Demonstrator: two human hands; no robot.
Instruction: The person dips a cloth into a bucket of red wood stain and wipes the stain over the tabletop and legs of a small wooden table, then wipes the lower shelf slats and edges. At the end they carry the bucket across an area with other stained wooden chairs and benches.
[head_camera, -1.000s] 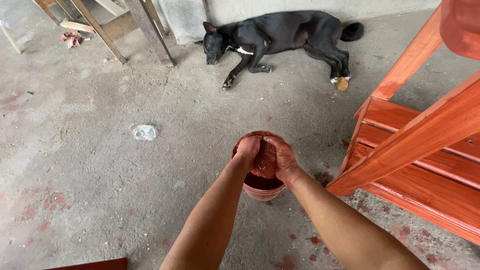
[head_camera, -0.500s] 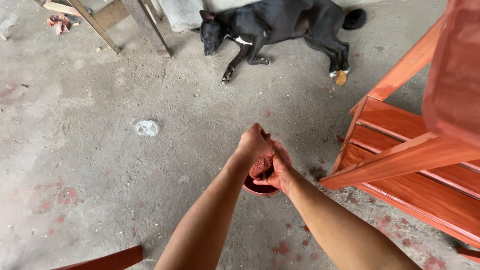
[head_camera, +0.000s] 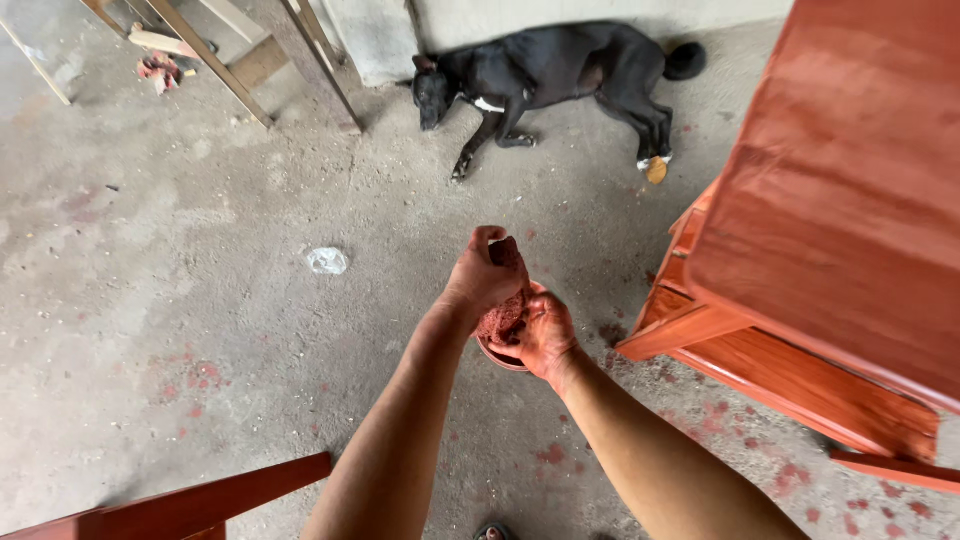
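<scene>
My left hand (head_camera: 482, 280) and my right hand (head_camera: 543, 335) are pressed together around a red-stained rag (head_camera: 506, 315), squeezing it. Both hands are smeared with red stain. They hover right over a small red pot (head_camera: 497, 355) on the concrete floor; only a sliver of its rim shows beneath them. A red-stained wooden furniture piece (head_camera: 840, 220) stands close on the right, its flat top level with my hands or higher.
A black dog (head_camera: 560, 75) lies on the floor ahead, by the wall. A crumpled white scrap (head_camera: 327, 261) lies to the left. Bare wooden frames (head_camera: 240, 60) lean at top left. A red-stained wooden bar (head_camera: 190, 505) crosses the bottom left. Red spots mark the floor.
My hands have risen off the pot with the rag and now wring it above the rim. The view has shifted, bringing the stained furniture top closer on the right.
</scene>
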